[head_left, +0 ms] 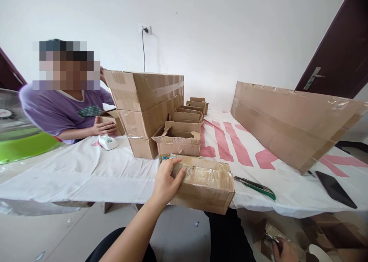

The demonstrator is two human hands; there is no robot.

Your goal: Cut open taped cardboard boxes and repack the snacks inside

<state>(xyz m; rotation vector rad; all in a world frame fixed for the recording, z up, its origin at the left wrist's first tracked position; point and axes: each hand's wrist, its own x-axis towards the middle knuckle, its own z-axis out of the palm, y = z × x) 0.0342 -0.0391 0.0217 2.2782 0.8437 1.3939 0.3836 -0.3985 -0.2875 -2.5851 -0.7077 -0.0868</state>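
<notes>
My left hand (pixel 167 180) rests on the left end of a taped cardboard box (pixel 207 185) that lies at the near edge of the table, fingers curled over its top corner. My right hand (pixel 283 250) is low at the bottom right, below the table edge, closed around a small dark and metallic object that I cannot make out. A green utility knife (pixel 255 187) lies on the white cloth just right of the box.
A row of open small boxes (pixel 181 137) runs back from the held box. Stacked large cartons (pixel 146 101) stand to the left, a long flat carton (pixel 293 120) leans at right. A black flat object (pixel 335 187) lies right. A person in purple (pixel 63 108) sits across.
</notes>
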